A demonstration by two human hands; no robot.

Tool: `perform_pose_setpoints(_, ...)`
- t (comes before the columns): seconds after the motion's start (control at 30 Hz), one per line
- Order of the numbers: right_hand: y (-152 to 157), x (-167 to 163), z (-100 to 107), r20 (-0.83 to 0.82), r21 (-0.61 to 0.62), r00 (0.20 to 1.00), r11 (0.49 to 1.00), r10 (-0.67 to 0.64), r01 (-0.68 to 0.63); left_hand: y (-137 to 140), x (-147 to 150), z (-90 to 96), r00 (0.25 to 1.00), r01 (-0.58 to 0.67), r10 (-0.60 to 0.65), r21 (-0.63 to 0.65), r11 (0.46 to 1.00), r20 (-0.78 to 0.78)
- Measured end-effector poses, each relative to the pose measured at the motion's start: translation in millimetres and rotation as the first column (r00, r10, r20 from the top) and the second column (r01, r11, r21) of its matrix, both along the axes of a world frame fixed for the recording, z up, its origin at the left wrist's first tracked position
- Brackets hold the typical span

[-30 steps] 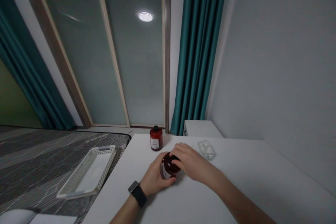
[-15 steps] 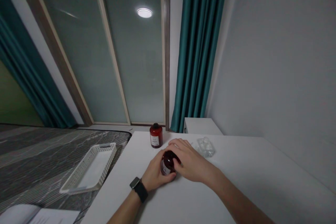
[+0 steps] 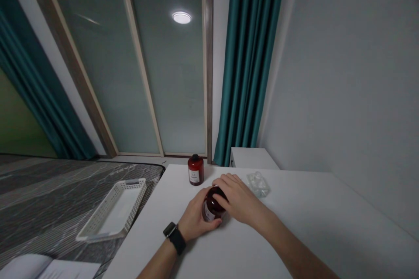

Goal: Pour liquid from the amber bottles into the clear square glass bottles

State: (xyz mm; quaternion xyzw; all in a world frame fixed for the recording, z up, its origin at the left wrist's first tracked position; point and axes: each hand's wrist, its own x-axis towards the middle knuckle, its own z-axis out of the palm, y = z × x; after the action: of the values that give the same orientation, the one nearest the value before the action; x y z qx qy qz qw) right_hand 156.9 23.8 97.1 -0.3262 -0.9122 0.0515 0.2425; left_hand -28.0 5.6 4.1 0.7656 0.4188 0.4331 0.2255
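Observation:
A dark red bottle (image 3: 212,205) with a white label is between my hands at the table's middle. My left hand (image 3: 198,217), with a black watch on its wrist, is closed round the bottle's near left side. From the right, my right hand (image 3: 235,198) curls over the bottle's top, its thumb across the shoulder. The top of the bottle is hidden under those fingers. Behind it stands a second red bottle (image 3: 195,171), upright, with a black cap and a white label. A clear, lumpy plastic or glass piece (image 3: 258,184) lies just beyond my right hand.
The white table (image 3: 314,222) reaches toward the grey wall. To its left, a white perforated basket (image 3: 88,232) and an open book (image 3: 65,269) lie on a dark patterned surface. A white cabinet (image 3: 250,157) stands behind the table, near a teal curtain (image 3: 250,61).
My right thumb has shifted up across the bottle's shoulder, and the right hand has turned slightly. Both hands keep hold of the bottle. The view has moved a little.

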Motion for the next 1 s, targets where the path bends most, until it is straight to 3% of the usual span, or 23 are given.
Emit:
perform_pose_setpoints(0.13, -1.2, 0.0, 0.6, -0.017, -0.043, 0.998, 0.997, 0.063, -0.064, 0.8, 0.0, -1.5, 1.0, 0.011, -0.011, -0.005, 1.0, -0.022)
perform_pose_setpoints(0.27, -1.4, 1.5, 1.9, -0.024, -0.023, 1.0, 1.0, -0.009, 0.008, 2.8, -1.8, -6.3, 0.999, 0.0, 0.0, 0.005, 1.0, -0.041)
perform_pose_setpoints(0.4, -2.6, 4.1, 2.2, -0.054, -0.072, 0.996, 0.994, 0.074, -0.078, 2.7, -2.0, -7.0, 0.999, 0.01, -0.009, 0.018, 1.0, -0.033)
perform_pose_setpoints(0.57, -0.7, 5.4, -1.0, -0.064, -0.066, 0.998, 0.998, -0.027, 0.023, 1.9, -1.1, -3.3, 0.999, 0.01, -0.009, 0.015, 1.0, -0.044)
perform_pose_setpoints(0.73, -0.5, 5.3, -2.3, -0.07, -0.068, 0.996, 0.996, 0.047, -0.052, 2.2, -2.0, -3.1, 0.998, 0.018, -0.017, 0.024, 1.0, -0.057)
perform_pose_setpoints(0.9, -1.0, 4.5, -2.1, -0.058, -0.039, 0.998, 0.999, -0.027, 0.024, 1.9, -2.4, -2.4, 0.997, 0.026, -0.023, 0.032, 0.999, -0.075)
perform_pose_setpoints(1.0, -1.9, 4.3, -0.4, -0.047, -0.054, 0.998, 0.998, 0.04, -0.042, 1.7, -2.2, -1.9, 0.997, 0.032, -0.03, 0.029, 0.999, -0.07)
